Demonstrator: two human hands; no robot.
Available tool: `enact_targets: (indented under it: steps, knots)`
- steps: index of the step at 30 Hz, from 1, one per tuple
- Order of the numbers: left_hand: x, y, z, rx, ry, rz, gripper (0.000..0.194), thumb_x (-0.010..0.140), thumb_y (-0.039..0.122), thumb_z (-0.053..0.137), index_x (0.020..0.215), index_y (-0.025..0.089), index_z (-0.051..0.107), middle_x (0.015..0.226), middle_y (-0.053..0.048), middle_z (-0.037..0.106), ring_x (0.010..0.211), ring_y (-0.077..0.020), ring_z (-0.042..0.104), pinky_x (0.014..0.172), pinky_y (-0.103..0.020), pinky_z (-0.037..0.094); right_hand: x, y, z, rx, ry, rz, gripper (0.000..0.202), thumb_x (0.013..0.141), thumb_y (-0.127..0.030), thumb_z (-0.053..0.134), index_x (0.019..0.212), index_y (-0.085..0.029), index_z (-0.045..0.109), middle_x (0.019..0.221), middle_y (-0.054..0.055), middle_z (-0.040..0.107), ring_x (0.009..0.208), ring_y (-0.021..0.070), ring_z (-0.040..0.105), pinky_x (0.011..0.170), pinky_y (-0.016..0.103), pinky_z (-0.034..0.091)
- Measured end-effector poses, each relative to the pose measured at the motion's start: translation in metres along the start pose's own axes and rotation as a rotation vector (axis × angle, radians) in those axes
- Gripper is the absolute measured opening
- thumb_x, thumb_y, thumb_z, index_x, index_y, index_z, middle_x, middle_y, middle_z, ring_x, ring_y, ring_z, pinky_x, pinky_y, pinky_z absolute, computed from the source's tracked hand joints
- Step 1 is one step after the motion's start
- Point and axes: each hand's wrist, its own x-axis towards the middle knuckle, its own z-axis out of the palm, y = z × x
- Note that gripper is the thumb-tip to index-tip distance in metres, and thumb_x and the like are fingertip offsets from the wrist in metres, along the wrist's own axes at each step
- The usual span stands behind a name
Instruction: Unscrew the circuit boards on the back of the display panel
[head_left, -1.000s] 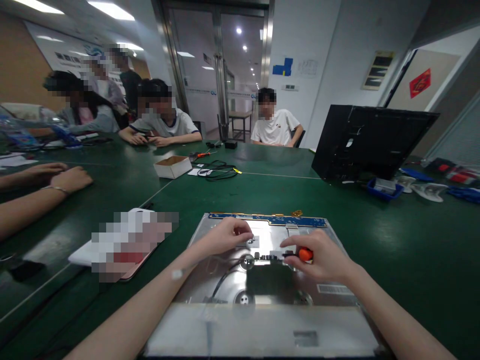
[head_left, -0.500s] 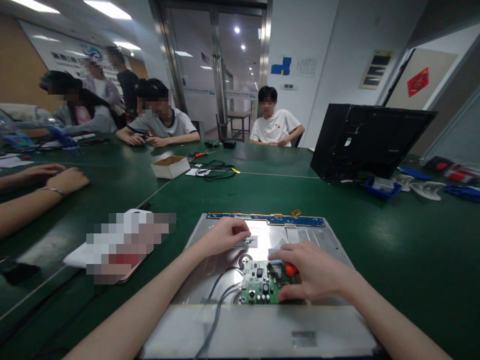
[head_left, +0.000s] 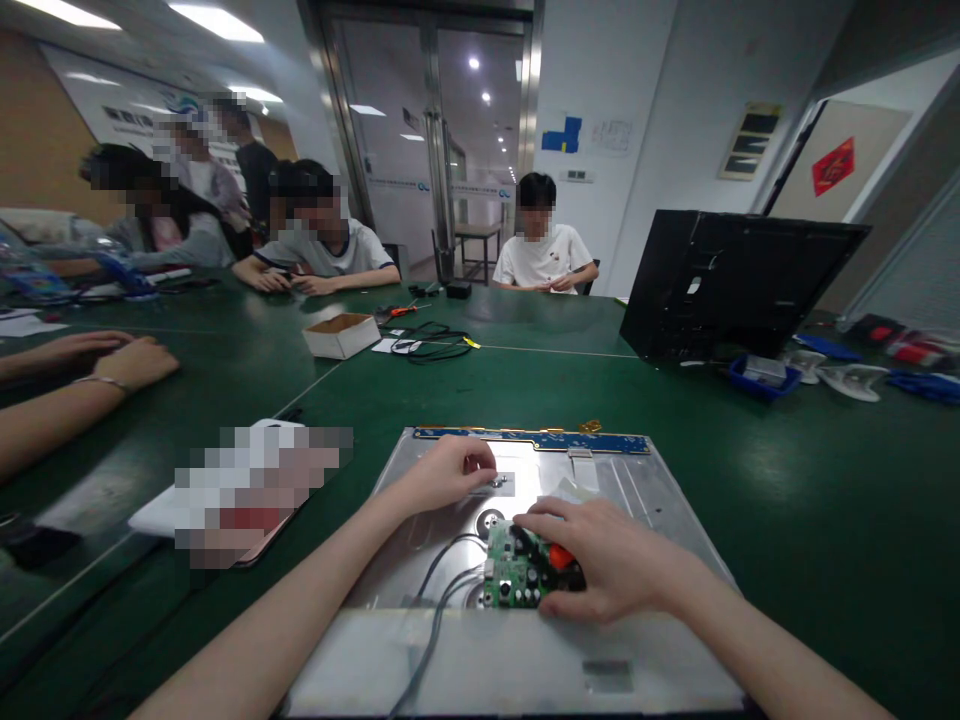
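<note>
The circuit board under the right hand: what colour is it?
The circuit board is green, seen best in the head view.

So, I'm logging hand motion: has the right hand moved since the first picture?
Yes: the right hand has moved left and farther from the blue circuit strip.

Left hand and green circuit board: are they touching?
Apart. The head view shows bare metal panel between the left hand and the green circuit board.
</note>
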Motion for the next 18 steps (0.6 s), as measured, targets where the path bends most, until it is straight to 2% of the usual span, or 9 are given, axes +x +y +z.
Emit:
enact_targets:
  steps: [6,13,16,18]
  knots:
    - [0.000,-0.002,0.002,0.027,-0.009,0.005,0.017,0.082,0.032,0.059,0.077,0.019,0.069,0.074,-0.003,0.067,0.071,-0.0189,0.060,0.063,-0.026,0.042,0.000,0.001,0.001,0.018,0.019,-0.016,0.071,0.080,-0.048,0.071,0.143,-0.023,0.053,0.133,0.014,0.063,0.105,0.0318,0.064,0.085,0.042,0.048]
    - [-0.001,-0.001,0.002,0.053,-0.036,0.010,0.013,0.079,0.029,0.064,0.078,0.018,0.070,0.074,-0.002,0.067,0.071,-0.0186,0.059,0.065,-0.026,0.040,-0.001,0.003,-0.003,0.050,-0.008,-0.031,0.076,0.076,-0.058,0.076,0.140,-0.023,0.057,0.139,0.014,0.061,0.113,0.0343,0.063,0.091,0.045,0.050]
    - [-0.001,-0.001,0.002,0.061,-0.044,0.007,0.011,0.078,0.027,0.064,0.079,0.018,0.070,0.074,-0.002,0.066,0.071,-0.0187,0.059,0.065,-0.026,0.040,-0.004,0.005,-0.007,0.120,0.068,-0.022,0.070,0.075,-0.054,0.080,0.137,-0.027,0.061,0.143,0.012,0.060,0.120,0.0346,0.061,0.097,0.048,0.049]
    - [-0.001,-0.002,0.002,0.060,-0.045,0.004,0.010,0.078,0.027,0.064,0.080,0.019,0.070,0.075,-0.002,0.066,0.071,-0.0187,0.059,0.065,-0.026,0.040,-0.007,0.007,-0.012,0.220,0.188,-0.025,0.054,0.079,-0.045,0.079,0.128,-0.028,0.067,0.137,0.009,0.066,0.121,0.0310,0.063,0.101,0.046,0.049]
